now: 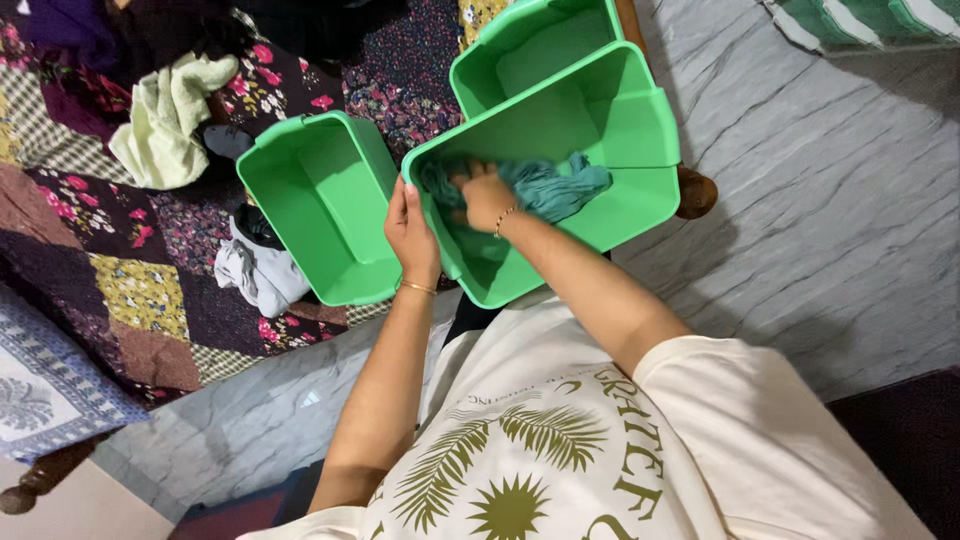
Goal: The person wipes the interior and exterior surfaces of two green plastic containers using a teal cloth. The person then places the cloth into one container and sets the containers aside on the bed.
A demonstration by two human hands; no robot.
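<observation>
A large green plastic bin (640, 130) lies tilted at the bed's edge. My right hand (485, 197) is inside it, pressed onto a teal cloth (550, 185) that spreads over the bin's inner wall. My left hand (410, 232) grips the bin's near rim, thumb on the edge. Both wrists wear thin bracelets. Whether the right fingers close around the cloth is hidden by the hand itself.
A second green bin (320, 200) sits empty to the left, a third (530, 50) behind. A patchwork floral quilt (150, 290) covers the bed, with a pale green towel (170, 120) and a grey garment (255, 275). Grey marble floor (830, 220) lies to the right.
</observation>
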